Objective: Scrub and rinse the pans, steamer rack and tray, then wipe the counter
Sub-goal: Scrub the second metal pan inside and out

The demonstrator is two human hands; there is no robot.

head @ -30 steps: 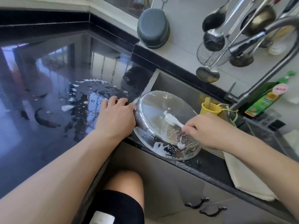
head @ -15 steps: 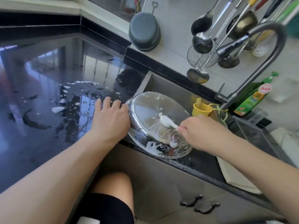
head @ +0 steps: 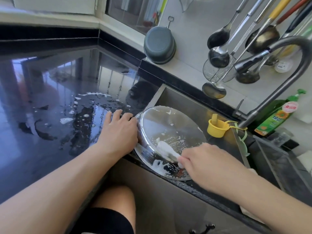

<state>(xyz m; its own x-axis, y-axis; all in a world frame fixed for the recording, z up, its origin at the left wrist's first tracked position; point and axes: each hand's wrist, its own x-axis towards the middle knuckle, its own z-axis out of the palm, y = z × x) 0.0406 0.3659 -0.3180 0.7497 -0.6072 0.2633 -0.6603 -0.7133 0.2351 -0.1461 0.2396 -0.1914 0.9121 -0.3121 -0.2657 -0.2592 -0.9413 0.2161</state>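
- The pan [head: 168, 130] is a shiny round metal one. It lies tipped, half over the sink [head: 190, 105] and half on the front edge of the table [head: 50, 149]. It is likely put there so soapy water runs down into the sink and not onto the floor.
- The left hand [head: 118, 134] is at the left rim of the pan. Its fingers are spread and fairly straight, pressing on the rim and the table. It seems to hold the pan steady so it does not slide while it is scrubbed. Whether the thumb hooks the rim cannot be told.
- The right hand [head: 207, 164] is at the near right side of the pan. Its fingers are curled tight round the end of a white scrubber [head: 166, 147]. The scrubber's other end lies on the inside of the pan, where white soap foam sits.
- The step looks like scrubbing the inside of the pan. Rinsing is not yet done, for foam is on it.
- Left of the pan, the black table is wet, with foam spots [head: 65, 120]. This will need wiping later.
- Behind the pan, a yellow cup [head: 217, 128] hangs at the sink's edge.
- The tap [head: 273, 98] bends over the sink to the right of the pan, close by for rinsing.
- A green soap bottle [head: 276, 115] stands right of the tap, behind the pan.
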